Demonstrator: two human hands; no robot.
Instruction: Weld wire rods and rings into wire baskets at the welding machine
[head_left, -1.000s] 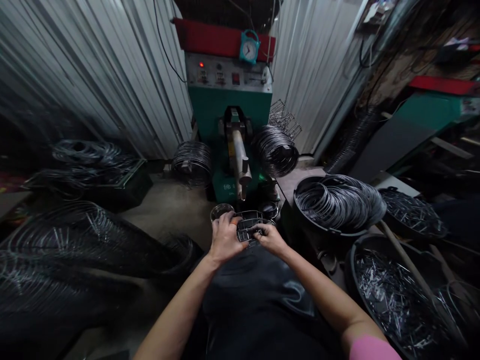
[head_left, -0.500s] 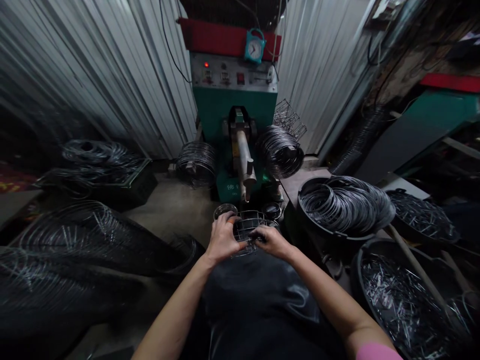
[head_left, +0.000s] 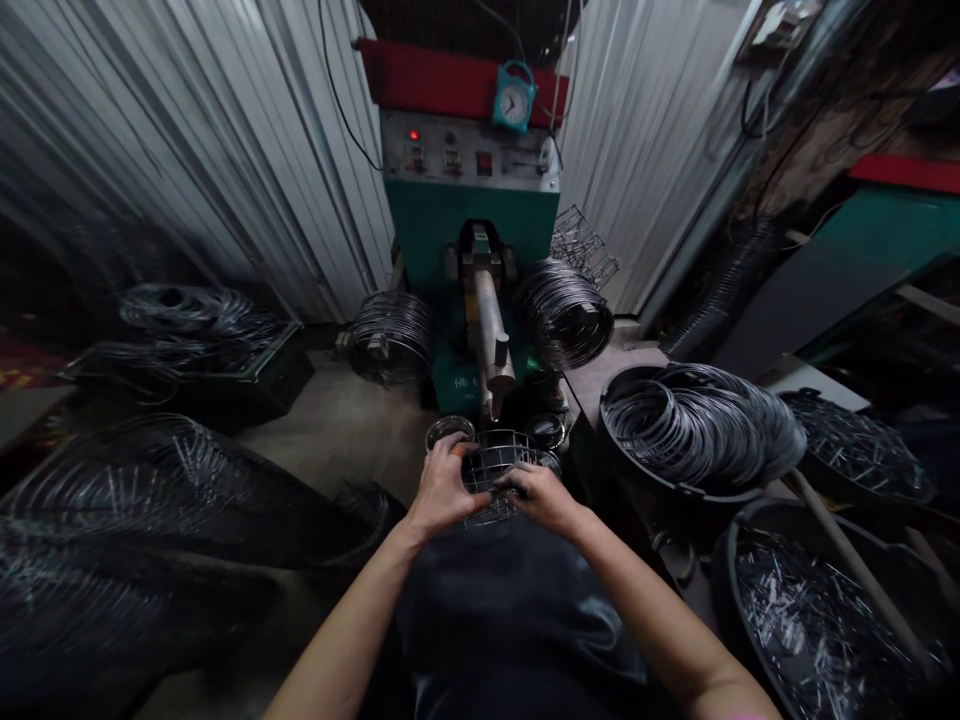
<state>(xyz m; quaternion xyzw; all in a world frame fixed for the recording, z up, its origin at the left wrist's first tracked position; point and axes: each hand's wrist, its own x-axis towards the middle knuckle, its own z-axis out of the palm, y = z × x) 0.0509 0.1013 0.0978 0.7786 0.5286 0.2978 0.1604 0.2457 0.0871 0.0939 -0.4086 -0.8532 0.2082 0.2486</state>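
Observation:
Between my hands is a small round wire basket (head_left: 499,457) with a grid of thin metal wires, just below the tip of the machine's arm. My left hand (head_left: 444,487) grips its left side, thumb at the front; an orange band circles one finger. At the front right, my right hand (head_left: 541,494) pinches the basket's wires, with darkened fingertips. Whether a loose piece of wire is in that pinch is hidden. The welding machine's metal arm (head_left: 491,330) points down towards the basket.
A green machine (head_left: 472,205) with a teal clock (head_left: 514,98) stands ahead. Wire-ring coils hang left (head_left: 390,338) and right (head_left: 564,312) of its arm. A tub of wire rings (head_left: 697,430) and a tub of short wire pieces (head_left: 810,610) stand right. Wire mesh rolls (head_left: 187,490) lie left.
Both hands keep their hold on the basket, with only a slight shift. The whole view has moved a little, so the machine and tubs appear slightly lower.

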